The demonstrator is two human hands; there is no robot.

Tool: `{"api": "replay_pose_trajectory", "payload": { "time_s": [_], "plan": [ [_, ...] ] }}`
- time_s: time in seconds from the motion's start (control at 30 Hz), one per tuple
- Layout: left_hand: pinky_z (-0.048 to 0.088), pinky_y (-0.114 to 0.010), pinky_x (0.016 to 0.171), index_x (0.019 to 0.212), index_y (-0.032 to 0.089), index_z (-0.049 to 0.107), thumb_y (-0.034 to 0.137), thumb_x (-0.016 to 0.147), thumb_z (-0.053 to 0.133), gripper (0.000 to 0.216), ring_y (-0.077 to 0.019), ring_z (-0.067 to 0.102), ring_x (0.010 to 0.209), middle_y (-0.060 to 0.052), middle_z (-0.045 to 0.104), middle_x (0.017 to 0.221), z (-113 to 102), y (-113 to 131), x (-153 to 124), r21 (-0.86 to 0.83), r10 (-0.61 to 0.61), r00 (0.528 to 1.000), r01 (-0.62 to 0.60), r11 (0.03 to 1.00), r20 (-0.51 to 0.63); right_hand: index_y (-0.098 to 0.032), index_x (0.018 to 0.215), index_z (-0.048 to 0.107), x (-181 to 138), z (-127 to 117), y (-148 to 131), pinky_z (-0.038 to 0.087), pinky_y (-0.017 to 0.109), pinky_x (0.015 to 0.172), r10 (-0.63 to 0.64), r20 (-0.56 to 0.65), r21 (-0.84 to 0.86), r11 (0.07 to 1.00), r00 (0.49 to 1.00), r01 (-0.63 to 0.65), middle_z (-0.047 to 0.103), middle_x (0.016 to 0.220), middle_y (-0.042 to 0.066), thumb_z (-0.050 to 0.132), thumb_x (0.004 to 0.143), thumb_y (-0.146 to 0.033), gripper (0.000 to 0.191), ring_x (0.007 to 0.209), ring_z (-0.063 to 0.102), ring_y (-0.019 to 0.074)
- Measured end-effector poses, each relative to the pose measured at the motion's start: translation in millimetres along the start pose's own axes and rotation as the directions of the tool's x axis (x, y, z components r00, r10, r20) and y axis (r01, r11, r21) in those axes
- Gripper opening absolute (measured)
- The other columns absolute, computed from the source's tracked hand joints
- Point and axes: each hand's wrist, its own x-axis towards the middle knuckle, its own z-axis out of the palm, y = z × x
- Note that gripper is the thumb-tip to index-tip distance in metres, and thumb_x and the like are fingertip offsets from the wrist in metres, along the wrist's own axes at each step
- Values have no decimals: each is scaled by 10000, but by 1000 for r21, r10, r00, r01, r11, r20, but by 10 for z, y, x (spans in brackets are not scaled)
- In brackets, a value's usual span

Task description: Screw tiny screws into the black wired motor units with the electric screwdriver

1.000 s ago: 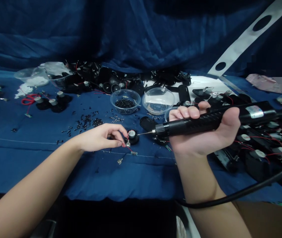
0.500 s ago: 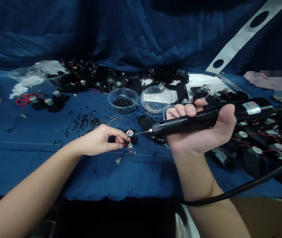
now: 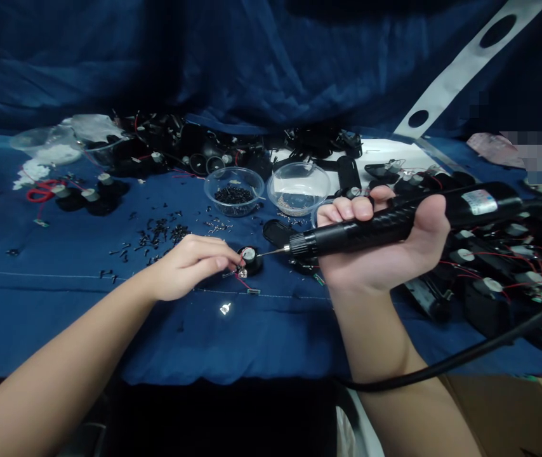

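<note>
My right hand [image 3: 380, 247] is wrapped round a black electric screwdriver [image 3: 361, 227], and its thin bit [image 3: 273, 252] points left. The bit's tip is beside a small motor [image 3: 249, 255] seated in a round black housing [image 3: 254, 266]. From the left, my left hand [image 3: 195, 265] reaches to the housing with thumb and fingers pinched together. Just under those fingertips is a small metal contact piece [image 3: 243, 272] near red wires; what exactly the fingers grip is hidden. A tiny green circuit board [image 3: 253, 291] lies at a wire's end. Another metal contact piece [image 3: 224, 309] lies nearer me.
Two clear bowls [image 3: 233, 190] stand behind, one with black screws, one with small silvery parts. Loose black screws [image 3: 161, 233] are scattered to the left. Wired motor housings [image 3: 490, 285] crowd the right. Red scissors [image 3: 47, 190] lie far left. The screwdriver's cable [image 3: 466, 362] loops at right.
My left fingers have closed in on the housing, and the small metal contact piece beside it has shifted up and left. The screwdriver is nearly unmoved; the view has shifted slightly.
</note>
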Motion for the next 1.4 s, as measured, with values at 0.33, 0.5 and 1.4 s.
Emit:
{"api": "replay_pose_trajectory", "payload": {
  "time_s": [0.33, 0.5, 1.4],
  "plan": [
    [576, -209, 713, 1084, 186, 782, 253, 988, 706, 140, -98, 708, 713, -36, 803, 939, 133, -126, 40, 3, -13, 994, 14, 1000, -104, -202, 761, 668, 6, -2, 2, 367, 250, 549, 3, -9, 12, 1000, 1000, -3, 521, 557, -57, 728, 760, -626, 429, 534, 457, 86],
    [568, -227, 735, 1049, 173, 749, 277, 955, 745, 140, -101, 700, 704, -29, 785, 934, 116, -77, 49, 55, -10, 996, 15, 998, -93, -198, 749, 671, 5, 3, -1, 360, 251, 546, 2, -2, 12, 1000, 1000, -2, 521, 553, -57, 751, 747, -624, 434, 528, 450, 82],
    [537, -276, 654, 1042, 238, 711, 185, 958, 675, 106, -139, 673, 690, -5, 760, 851, -176, 308, -151, 373, 155, 986, -167, 913, 63, -200, 751, 659, 10, 8, 13, 374, 264, 550, -2, -21, -3, 1000, 1000, 2, 505, 577, -55, 776, 728, -640, 456, 534, 455, 85]
  ]
}}
